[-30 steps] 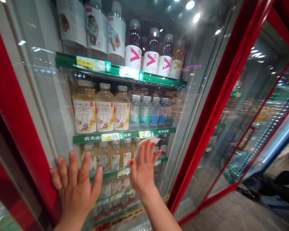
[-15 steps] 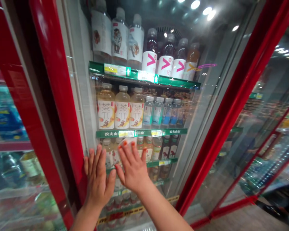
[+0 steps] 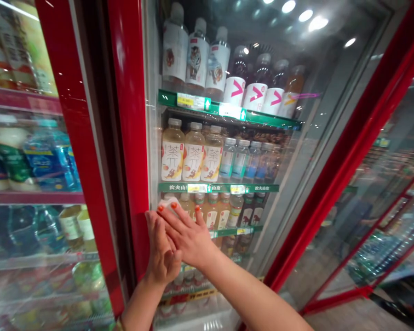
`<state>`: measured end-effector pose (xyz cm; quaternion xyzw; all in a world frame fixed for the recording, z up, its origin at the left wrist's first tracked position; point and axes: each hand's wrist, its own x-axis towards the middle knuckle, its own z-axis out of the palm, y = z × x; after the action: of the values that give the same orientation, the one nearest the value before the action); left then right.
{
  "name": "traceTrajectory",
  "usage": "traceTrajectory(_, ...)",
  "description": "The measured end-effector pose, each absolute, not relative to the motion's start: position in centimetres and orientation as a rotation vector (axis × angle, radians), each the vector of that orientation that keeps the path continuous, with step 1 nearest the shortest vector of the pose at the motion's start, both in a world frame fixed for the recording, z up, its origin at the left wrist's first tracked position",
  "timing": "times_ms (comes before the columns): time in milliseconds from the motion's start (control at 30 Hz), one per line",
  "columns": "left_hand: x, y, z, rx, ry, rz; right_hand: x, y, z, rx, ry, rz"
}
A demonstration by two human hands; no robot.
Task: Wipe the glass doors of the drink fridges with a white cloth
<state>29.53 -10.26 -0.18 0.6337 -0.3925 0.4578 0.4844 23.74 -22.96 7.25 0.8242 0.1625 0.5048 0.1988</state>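
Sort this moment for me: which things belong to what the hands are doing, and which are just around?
In use: left hand, right hand, white cloth, red-framed glass fridge door.

Just around: tea bottles, pink-label bottles, green shelf strip, blue-labelled bottles.

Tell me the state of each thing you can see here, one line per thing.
Left hand: open, fingers up, at the red door frame.
Right hand: open, lying across the left hand.
White cloth: bunched under the right fingertips.
Glass cooler door: appears closed.
Tea bottles: upright, capped, full, on a shelf behind the glass.
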Motion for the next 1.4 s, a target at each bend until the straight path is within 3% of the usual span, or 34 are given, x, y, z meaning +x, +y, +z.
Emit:
traceTrajectory(100,29.7,-10.3,-0.5,1.493,-1.044,1.131,22.5,-25.3,6.2,2.29,0.423,1.394)
traceTrajectory(233,29.5,-10.4,-0.2,1.509,-1.026,1.123,22.8,-26.4,9.2,2.43,0.102,1.513)
traceTrajectory(333,29.4,-10.4,0.1,1.534,-1.016,1.138,23.7,-24.4,10.4,2.484,0.157,1.453)
traceTrajectory(467,29.3,-10.2,0.4,1.552,-1.022,1.187,22.8,-24.3,6.7,2.384,0.502,1.315)
traceTrajectory(567,29.3,-10.2,0.4,1.57,-1.049,1.166,21.4,-26.9,5.2,2.392,0.394,1.351)
traceTrajectory(700,29.3,-10.4,0.2,1.535,-1.04,1.14,22.0,-26.9,8.7,2.48,0.0,1.54)
traceTrajectory(800,29.5,-10.3,-0.3,1.511,-0.988,1.114,23.1,-23.8,10.2,2.465,0.153,1.515)
traceTrajectory(967,29.6,-9.7,-0.2,1.552,-1.011,1.156,21.8,-23.8,6.1,2.362,0.479,1.314)
traceTrajectory(1067,29.0,-10.0,1.2,1.616,-1.037,1.199,20.5,-27.5,5.7,2.432,0.256,1.398)
traceTrajectory(1200,28.3,-11.1,2.8,1.772,-0.946,1.29,21.4,-28.5,8.9,2.525,-0.1,1.551)
traceTrajectory(1300,28.2,-11.9,3.2,1.828,-0.875,1.338,22.2,-26.4,8.8,2.514,0.089,1.524)
traceTrajectory(1400,28.1,-12.3,3.2,1.858,-0.835,1.365,21.5,-26.1,5.4,2.422,0.268,1.47)
